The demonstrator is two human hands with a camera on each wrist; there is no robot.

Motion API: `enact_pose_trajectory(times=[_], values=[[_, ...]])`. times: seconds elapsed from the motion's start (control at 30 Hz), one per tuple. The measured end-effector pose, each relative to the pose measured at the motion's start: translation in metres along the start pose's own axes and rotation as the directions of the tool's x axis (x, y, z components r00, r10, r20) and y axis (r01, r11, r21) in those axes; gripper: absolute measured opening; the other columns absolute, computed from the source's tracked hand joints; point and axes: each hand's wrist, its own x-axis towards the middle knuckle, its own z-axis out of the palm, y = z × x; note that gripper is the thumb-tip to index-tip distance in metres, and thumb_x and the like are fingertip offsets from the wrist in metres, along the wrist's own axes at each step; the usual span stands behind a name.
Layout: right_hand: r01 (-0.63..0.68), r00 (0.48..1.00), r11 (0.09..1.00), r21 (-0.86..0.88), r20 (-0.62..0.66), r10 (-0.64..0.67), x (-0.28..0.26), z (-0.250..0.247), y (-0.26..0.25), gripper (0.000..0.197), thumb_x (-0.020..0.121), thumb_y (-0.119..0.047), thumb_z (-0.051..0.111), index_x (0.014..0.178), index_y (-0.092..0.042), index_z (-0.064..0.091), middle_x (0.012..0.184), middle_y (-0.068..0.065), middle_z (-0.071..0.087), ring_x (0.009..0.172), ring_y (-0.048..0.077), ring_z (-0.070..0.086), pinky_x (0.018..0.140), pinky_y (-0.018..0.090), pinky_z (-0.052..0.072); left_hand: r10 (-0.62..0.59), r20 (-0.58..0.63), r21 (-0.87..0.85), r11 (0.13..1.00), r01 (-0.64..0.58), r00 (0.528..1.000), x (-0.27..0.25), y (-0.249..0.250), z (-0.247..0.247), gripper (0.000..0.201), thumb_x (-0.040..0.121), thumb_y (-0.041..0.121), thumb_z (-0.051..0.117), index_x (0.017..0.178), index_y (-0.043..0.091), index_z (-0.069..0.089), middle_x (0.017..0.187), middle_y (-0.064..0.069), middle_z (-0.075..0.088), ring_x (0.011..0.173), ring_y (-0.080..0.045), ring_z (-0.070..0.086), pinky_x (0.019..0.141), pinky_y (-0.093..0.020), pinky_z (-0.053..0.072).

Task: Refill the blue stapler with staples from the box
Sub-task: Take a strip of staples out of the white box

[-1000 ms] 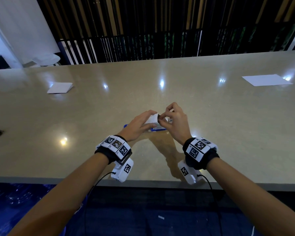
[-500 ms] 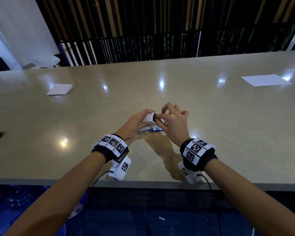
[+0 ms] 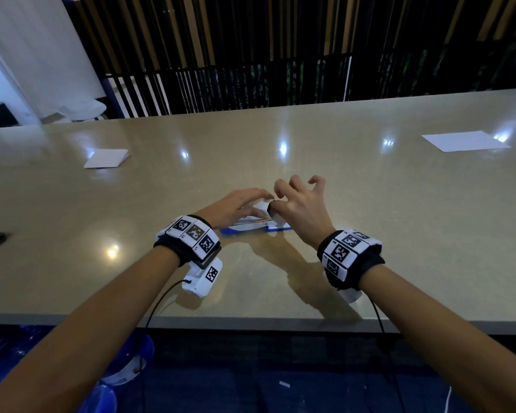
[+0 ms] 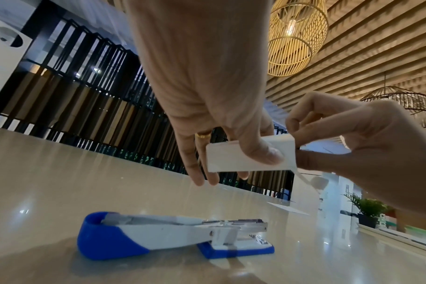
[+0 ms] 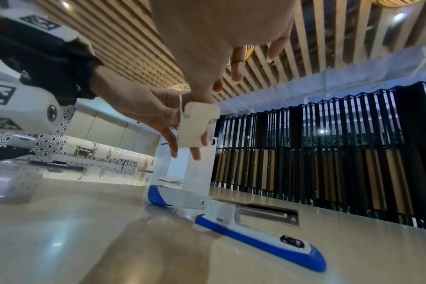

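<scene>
While the left hand (image 4: 207,92) pinches the small white staple box (image 4: 250,155) above the desk (image 3: 370,234), the right hand (image 4: 367,153) works at its open end with thumb and forefinger, other fingers spread. A loose pull could scatter staples; the box's contents cannot be seen. Below it, the blue stapler (image 4: 158,236) lies flipped open, and whether its metal channel holds staples cannot be told.

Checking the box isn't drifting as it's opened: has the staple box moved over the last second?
Cannot tell. The box still sits between both hands above the stapler, but the head camera itself shifted.
</scene>
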Motion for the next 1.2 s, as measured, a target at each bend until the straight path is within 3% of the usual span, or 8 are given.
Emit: enact_pose_trajectory(times=[0.07, 0.2, 0.4, 0.6, 0.77, 0.87, 1.0, 1.2], values=[[0.037, 0.999, 0.999, -0.013, 0.011, -0.036, 0.002, -0.001, 0.003, 0.019, 0.063, -0.014, 0.078, 0.067, -0.027, 0.065, 0.088, -0.004, 0.059, 0.083, 0.020, 0.051, 0.079, 0.044, 0.028, 0.002, 0.058, 0.005, 1.000, -0.002, 0.998, 0.002, 0.003, -0.006, 0.041, 0.091, 0.021, 0.045, 0.129, 0.005, 0.053, 0.125, -0.007, 0.059, 0.105, -0.006, 0.056, 0.088, -0.011, 0.043], [0.084, 0.995, 0.996, 0.035, 0.042, -0.086, 0.006, -0.006, 0.007, 0.015, 0.061, -0.019, 0.079, 0.066, -0.026, 0.066, 0.090, -0.002, 0.059, 0.088, 0.020, 0.044, 0.080, 0.046, 0.028, -0.038, 0.178, 0.015, 0.999, 0.036, 0.983, 0.008, 0.002, -0.014, 0.035, 0.096, 0.022, 0.052, 0.130, 0.013, 0.051, 0.121, -0.002, 0.058, 0.091, 0.019, 0.052, 0.073, -0.001, 0.042], [0.163, 0.986, 0.986, 0.033, 0.032, -0.164, 0.008, -0.004, 0.009, 0.023, 0.059, -0.015, 0.082, 0.072, -0.024, 0.066, 0.101, 0.000, 0.057, 0.094, 0.021, 0.041, 0.082, 0.048, 0.029, -0.124, 0.249, -0.047, 0.989, 0.140, 0.961, 0.010, 0.008, -0.019, 0.036, 0.097, 0.021, 0.051, 0.132, 0.015, 0.050, 0.126, -0.006, 0.059, 0.106, -0.015, 0.060, 0.075, -0.015, 0.055], [0.224, 0.972, 0.974, 0.021, -0.080, -0.222, -0.003, 0.002, 0.014, 0.030, 0.063, -0.008, 0.078, 0.083, -0.022, 0.061, 0.109, -0.001, 0.041, 0.099, 0.022, 0.041, 0.085, 0.049, 0.027, -0.176, 0.266, -0.071, 0.977, 0.202, 0.948, 0.008, 0.011, -0.020, 0.035, 0.097, 0.018, 0.051, 0.132, 0.015, 0.049, 0.099, 0.016, 0.057, 0.076, 0.019, 0.059, 0.070, -0.013, 0.051], [0.108, 0.980, 0.989, 0.103, -0.179, -0.089, -0.015, 0.003, 0.019, 0.021, 0.072, -0.011, 0.074, 0.085, -0.023, 0.063, 0.102, -0.001, 0.059, 0.097, 0.019, 0.046, 0.087, 0.044, 0.029, -0.175, 0.244, -0.077, 0.977, 0.199, 0.954, 0.002, 0.005, -0.028, 0.034, 0.095, 0.025, 0.054, 0.129, 0.021, 0.051, 0.122, 0.000, 0.058, 0.088, 0.001, 0.059, 0.078, -0.023, 0.052], [0.067, 0.983, 0.982, 0.179, -0.179, -0.034, -0.019, 0.003, 0.018, 0.013, 0.079, -0.013, 0.071, 0.084, -0.022, 0.064, 0.094, -0.005, 0.068, 0.092, 0.017, 0.055, 0.087, 0.042, 0.029, -0.178, 0.215, -0.067, 0.978, 0.196, 0.960, -0.001, 0.005, -0.028, 0.036, 0.095, 0.027, 0.055, 0.130, 0.022, 0.051, 0.124, -0.002, 0.057, 0.086, 0.002, 0.057, 0.080, -0.027, 0.052], [-0.009, 0.996, 0.937, 0.349, -0.083, 0.040, -0.022, 0.001, 0.015, 0.008, 0.085, -0.027, 0.060, 0.086, -0.023, 0.066, 0.090, -0.011, 0.070, 0.088, 0.013, 0.062, 0.088, 0.039, 0.026, -0.190, 0.189, -0.076, 0.975, 0.208, 0.963, 0.001, 0.005, -0.026, 0.035, 0.094, 0.027, 0.056, 0.128, 0.025, 0.050, 0.120, 0.002, 0.055, 0.104, -0.018, 0.054, 0.079, -0.025, 0.050], [-0.298, 0.949, 0.742, 0.600, 0.104, 0.297, -0.016, -0.001, 0.007, 0.025, 0.076, -0.046, 0.067, 0.078, -0.021, 0.067, 0.077, -0.022, 0.063, 0.083, 0.008, 0.055, 0.075, 0.028, 0.015, -0.174, 0.178, -0.063, 0.980, 0.188, 0.968, 0.005, 0.005, -0.023, 0.035, 0.094, 0.029, 0.056, 0.128, 0.025, 0.051, 0.124, 0.000, 0.056, 0.106, -0.017, 0.054, 0.083, -0.029, 0.051]])
